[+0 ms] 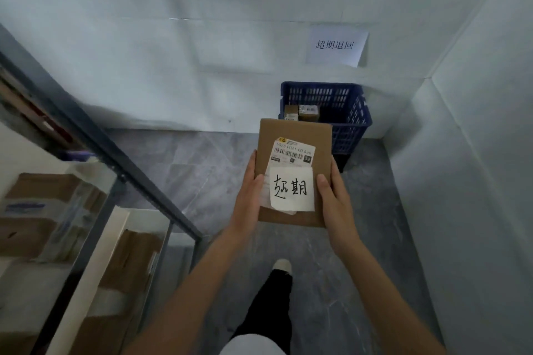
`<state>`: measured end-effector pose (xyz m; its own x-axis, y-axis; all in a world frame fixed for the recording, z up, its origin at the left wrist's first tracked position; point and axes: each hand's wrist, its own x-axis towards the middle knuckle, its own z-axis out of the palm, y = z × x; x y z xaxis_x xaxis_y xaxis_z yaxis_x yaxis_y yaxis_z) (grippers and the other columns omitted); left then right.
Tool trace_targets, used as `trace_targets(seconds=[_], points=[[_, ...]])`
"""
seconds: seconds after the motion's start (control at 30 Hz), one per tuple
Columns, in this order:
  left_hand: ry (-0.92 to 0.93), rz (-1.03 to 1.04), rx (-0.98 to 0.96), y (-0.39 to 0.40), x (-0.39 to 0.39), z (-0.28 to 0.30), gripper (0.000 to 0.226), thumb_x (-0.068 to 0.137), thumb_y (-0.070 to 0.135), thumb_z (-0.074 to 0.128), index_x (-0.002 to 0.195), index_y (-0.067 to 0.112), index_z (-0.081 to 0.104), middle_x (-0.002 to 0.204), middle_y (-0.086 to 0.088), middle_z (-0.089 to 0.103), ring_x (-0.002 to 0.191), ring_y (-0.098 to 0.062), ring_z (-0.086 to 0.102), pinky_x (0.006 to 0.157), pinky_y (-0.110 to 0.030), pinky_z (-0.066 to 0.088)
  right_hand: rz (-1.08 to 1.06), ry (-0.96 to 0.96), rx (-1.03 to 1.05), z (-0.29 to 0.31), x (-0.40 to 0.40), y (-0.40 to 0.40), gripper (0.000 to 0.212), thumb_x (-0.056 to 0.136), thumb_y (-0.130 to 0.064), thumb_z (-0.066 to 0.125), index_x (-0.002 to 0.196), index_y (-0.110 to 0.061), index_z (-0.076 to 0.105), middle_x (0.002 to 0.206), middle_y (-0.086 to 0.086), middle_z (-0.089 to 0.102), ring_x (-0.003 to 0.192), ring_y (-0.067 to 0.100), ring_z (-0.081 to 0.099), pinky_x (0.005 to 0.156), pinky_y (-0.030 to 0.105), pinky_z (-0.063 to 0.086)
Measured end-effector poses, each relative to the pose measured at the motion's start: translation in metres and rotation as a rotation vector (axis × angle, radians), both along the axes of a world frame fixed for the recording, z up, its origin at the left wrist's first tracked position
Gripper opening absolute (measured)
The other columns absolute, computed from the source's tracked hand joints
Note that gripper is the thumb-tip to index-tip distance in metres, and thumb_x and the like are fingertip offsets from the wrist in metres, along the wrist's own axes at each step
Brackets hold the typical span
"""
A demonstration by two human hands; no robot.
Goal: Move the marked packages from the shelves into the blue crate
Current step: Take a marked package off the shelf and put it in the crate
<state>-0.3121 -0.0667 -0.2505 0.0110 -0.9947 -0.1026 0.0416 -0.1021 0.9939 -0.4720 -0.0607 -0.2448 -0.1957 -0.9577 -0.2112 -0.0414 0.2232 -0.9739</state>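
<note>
I hold a flat brown cardboard package [300, 135] in front of me with both hands. It carries a barcode label and a white note with handwritten characters. My left hand [248, 199] grips its left edge, thumb on top. My right hand [336, 199] grips its right edge the same way. Beyond the package, on the floor against the wall, stands the blue crate [350, 115]. Two small brown boxes [301, 113] lie inside it. The package's far edge overlaps the crate's near left corner in view.
A metal shelf frame [115, 153] runs along the left, with cardboard boxes [43, 210] on its shelves. A paper sign [336, 45] hangs on the white wall above the crate. Another white wall closes the right side. My leg and shoe [281, 268] are on the grey floor.
</note>
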Motion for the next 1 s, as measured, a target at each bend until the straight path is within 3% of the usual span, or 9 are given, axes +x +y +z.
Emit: trace_targets(seconds=[0.1, 0.13, 0.2, 0.27, 0.37, 0.57, 0.73, 0.87, 1.0], points=[[0.038, -0.040, 0.014, -0.069, -0.022, -0.010, 0.052, 0.101, 0.034, 0.032, 0.151, 0.033, 0.017, 0.152, 0.006, 0.035, 0.133, -0.012, 0.044, 0.106, -0.034, 0.043, -0.022, 0.026, 0.032, -0.008, -0.021, -0.069, 0.053, 0.101, -0.038, 0.044, 0.149, -0.045, 0.024, 0.129, -0.018, 0.051, 0.106, -0.009, 0.053, 0.074, 0.002, 0.045], [0.038, -0.053, 0.032, -0.091, -0.030, -0.013, 0.050, 0.103, 0.031, 0.030, 0.151, 0.033, 0.016, 0.152, 0.005, 0.035, 0.132, -0.013, 0.044, 0.106, -0.033, 0.043, -0.030, 0.031, 0.046, -0.010, -0.029, -0.091, 0.053, 0.101, -0.037, 0.044, 0.150, -0.042, 0.024, 0.133, -0.015, 0.051, 0.109, -0.004, 0.054, 0.080, 0.005, 0.046], [0.020, -0.081, 0.074, -0.136, -0.045, -0.016, 0.049, 0.104, 0.030, 0.028, 0.151, 0.032, 0.016, 0.152, 0.003, 0.035, 0.132, -0.016, 0.044, 0.108, -0.039, 0.040, -0.049, 0.043, 0.075, -0.014, -0.044, -0.134, 0.054, 0.102, -0.035, 0.043, 0.152, -0.036, 0.024, 0.145, -0.005, 0.048, 0.124, 0.011, 0.052, 0.102, 0.027, 0.045], [0.002, -0.122, 0.074, -0.182, -0.063, -0.017, 0.049, 0.104, 0.031, 0.028, 0.151, 0.032, 0.016, 0.151, 0.004, 0.036, 0.126, -0.011, 0.048, 0.103, -0.031, 0.045, -0.064, 0.050, 0.096, -0.018, -0.063, -0.179, 0.052, 0.103, -0.032, 0.042, 0.152, -0.034, 0.025, 0.148, -0.001, 0.046, 0.128, 0.016, 0.049, 0.107, 0.036, 0.041], [0.030, -0.168, 0.113, -0.239, -0.093, -0.017, 0.048, 0.105, 0.024, 0.027, 0.150, 0.032, 0.016, 0.139, 0.010, 0.042, 0.111, 0.004, 0.052, 0.082, -0.009, 0.048, -0.081, 0.070, 0.132, -0.022, -0.094, -0.234, 0.051, 0.103, -0.031, 0.040, 0.152, -0.033, 0.025, 0.148, 0.000, 0.045, 0.128, 0.015, 0.047, 0.101, 0.029, 0.038], [-0.007, -0.175, 0.208, -0.344, -0.158, -0.045, 0.049, 0.105, 0.029, 0.027, 0.152, 0.030, 0.012, 0.149, 0.001, 0.038, 0.128, -0.019, 0.048, 0.105, -0.038, 0.044, -0.087, 0.125, 0.173, -0.047, -0.157, -0.328, 0.053, 0.104, -0.031, 0.040, 0.154, -0.031, 0.022, 0.149, 0.002, 0.044, 0.128, 0.018, 0.047, 0.098, 0.027, 0.037], [-0.042, -0.144, 0.289, -0.412, -0.219, -0.081, 0.048, 0.104, 0.029, 0.030, 0.151, 0.030, 0.017, 0.144, 0.000, 0.044, 0.118, -0.015, 0.052, 0.072, -0.011, 0.051, -0.045, 0.129, 0.278, -0.087, -0.216, -0.392, 0.054, 0.104, -0.031, 0.038, 0.154, -0.029, 0.020, 0.150, 0.004, 0.043, 0.134, 0.023, 0.044, 0.111, 0.038, 0.035], [-0.071, -0.121, 0.364, -0.455, -0.263, -0.103, 0.049, 0.104, 0.024, 0.032, 0.151, 0.024, 0.017, 0.131, 0.007, 0.045, 0.098, 0.003, 0.054, 0.065, -0.005, 0.049, -0.015, 0.099, 0.357, -0.112, -0.257, -0.435, 0.054, 0.104, -0.029, 0.038, 0.155, -0.029, 0.018, 0.148, 0.006, 0.046, 0.131, 0.023, 0.047, 0.110, 0.043, 0.038], [-0.117, -0.106, 0.447, -0.493, -0.290, -0.123, 0.051, 0.104, 0.023, 0.031, 0.152, 0.024, 0.014, 0.139, 0.001, 0.042, 0.112, -0.007, 0.048, 0.079, -0.010, 0.046, 0.010, 0.094, 0.434, -0.133, -0.286, -0.481, 0.053, 0.105, -0.030, 0.036, 0.155, -0.029, 0.018, 0.146, 0.006, 0.047, 0.130, 0.023, 0.048, 0.110, 0.044, 0.037]])
